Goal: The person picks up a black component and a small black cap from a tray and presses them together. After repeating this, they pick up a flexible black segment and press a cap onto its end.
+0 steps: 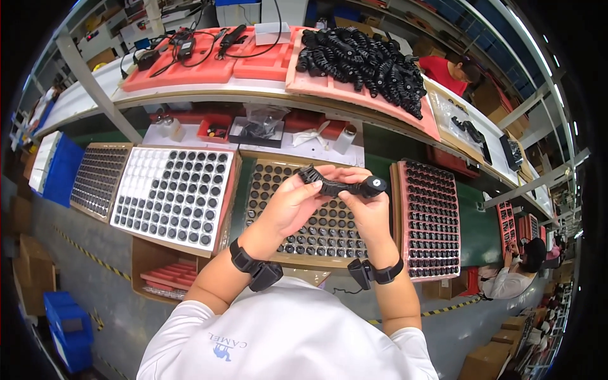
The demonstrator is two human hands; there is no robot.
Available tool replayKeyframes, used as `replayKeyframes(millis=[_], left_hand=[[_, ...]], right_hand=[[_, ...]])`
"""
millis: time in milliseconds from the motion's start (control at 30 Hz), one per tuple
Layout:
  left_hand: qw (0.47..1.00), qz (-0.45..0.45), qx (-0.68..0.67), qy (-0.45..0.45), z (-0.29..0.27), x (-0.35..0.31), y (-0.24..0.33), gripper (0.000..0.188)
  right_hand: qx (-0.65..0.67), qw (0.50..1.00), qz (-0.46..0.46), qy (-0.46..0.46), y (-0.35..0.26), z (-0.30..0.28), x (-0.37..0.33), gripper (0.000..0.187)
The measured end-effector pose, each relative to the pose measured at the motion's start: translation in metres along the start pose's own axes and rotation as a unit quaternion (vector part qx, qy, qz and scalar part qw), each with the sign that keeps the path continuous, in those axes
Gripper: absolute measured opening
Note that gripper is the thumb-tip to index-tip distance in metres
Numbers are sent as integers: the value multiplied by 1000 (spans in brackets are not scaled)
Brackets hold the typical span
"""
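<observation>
A black ribbed, bendable part (334, 188) with a round cap at one end is held between my two hands above the middle bench. My left hand (292, 201) grips its ribbed left end, fingers curled behind it and thumb in front. Near the capped end, my right hand (368, 212) closes on it from below, thumb against its body. Below both hands lies a brown tray (258, 201) with rows of round black pieces, partly covered by my hands. The exact kind of the held part cannot be made out.
On the raised shelf, a heap of black ribbed parts (364, 66) fills a pink foam tray (304, 79). A white tray (142, 171) of black pieces stands left, a pink-lined tray (434, 218) right. Other people (506, 278) sit at the far right and behind the shelf.
</observation>
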State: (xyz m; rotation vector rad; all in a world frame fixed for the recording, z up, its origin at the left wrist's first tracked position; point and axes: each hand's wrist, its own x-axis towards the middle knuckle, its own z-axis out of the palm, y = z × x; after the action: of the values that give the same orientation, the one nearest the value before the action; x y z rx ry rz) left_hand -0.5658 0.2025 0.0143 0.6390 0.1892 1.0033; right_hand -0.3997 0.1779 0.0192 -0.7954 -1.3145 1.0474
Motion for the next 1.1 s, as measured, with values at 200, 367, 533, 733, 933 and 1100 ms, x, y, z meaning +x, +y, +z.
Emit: replayKeyframes(millis=[200,367,533,733,933,1100], left_hand=[[997,81,-9,2,4,-15,1,40],[996,93,7,-8,9,-20,8,42],[979,151,133,-41,20,-34,17,43],[942,152,296,-50,37,-51,40,50],[964,205,168,-25,-20,-41,13,54],[977,206,41,46,-33,-44,-14,52]], right_hand=[[-49,998,43,5,-6,17,-13,29],[85,988,122,41,-4,9,-16,27],[187,971,147,-12,3,12,-15,30],[273,945,172,-46,9,25,-21,29],[270,936,221,-37,13,50,-28,26],[283,917,276,58,38,72,-47,24]])
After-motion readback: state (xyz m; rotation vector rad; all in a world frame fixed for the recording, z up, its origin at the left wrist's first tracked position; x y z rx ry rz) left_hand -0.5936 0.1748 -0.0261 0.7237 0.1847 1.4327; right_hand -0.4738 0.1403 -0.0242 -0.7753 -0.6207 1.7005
